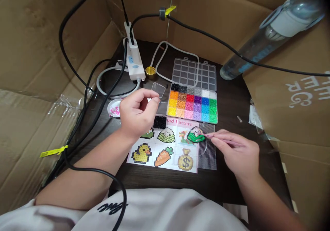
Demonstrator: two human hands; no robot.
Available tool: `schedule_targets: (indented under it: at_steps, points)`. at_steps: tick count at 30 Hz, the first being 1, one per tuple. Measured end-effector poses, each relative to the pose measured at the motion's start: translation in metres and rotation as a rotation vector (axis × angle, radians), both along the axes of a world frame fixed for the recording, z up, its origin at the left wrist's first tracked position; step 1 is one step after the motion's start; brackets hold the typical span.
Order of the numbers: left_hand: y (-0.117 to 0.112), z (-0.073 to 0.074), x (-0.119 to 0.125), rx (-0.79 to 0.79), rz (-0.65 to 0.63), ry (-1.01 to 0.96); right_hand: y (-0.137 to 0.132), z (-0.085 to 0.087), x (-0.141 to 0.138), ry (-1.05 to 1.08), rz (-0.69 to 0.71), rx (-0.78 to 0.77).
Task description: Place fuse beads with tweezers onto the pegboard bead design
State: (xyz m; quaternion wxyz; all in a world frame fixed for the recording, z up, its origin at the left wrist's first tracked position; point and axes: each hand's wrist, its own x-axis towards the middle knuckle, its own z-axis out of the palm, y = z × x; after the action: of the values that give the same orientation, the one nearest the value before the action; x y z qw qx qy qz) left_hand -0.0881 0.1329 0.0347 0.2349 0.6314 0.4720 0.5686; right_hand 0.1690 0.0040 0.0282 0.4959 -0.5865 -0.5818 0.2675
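Note:
My right hand (238, 150) grips pink tweezers (227, 141), their tips at a green, white and pink bead piece with a dark outline (196, 135). That bead piece overlaps the clear pegboard (210, 155) and the printed pattern sheet (176, 151). My left hand (139, 112) is raised left of the bead box, thumb and forefinger pinched together; whatever they hold, if anything, is too small to make out. Just below it, a small tray of black beads (160, 122) rests on the sheet. The divided bead box (217, 107) holds many colours, and its clear lid (194, 73) is folded back.
A white dish (109, 111) of pink beads lies left, partly behind my left hand. Farther back are a gold cup (150, 72) and a white power strip (135, 60). Black cables (99, 110) run along the left. A clear bottle (254, 48) leans against the cardboard wall (206, 10).

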Motion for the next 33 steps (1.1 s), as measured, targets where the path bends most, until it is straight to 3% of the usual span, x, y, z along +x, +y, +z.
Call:
schedule_targets:
  at_steps: [8,33]
  points:
    - [-0.001,0.000,0.003,-0.008,-0.006,0.013,-0.008,-0.025,-0.002,0.002,0.050,0.084]
    - [-0.001,0.000,0.002,0.000,-0.025,-0.026,-0.008,-0.028,0.001,-0.001,0.092,0.056]
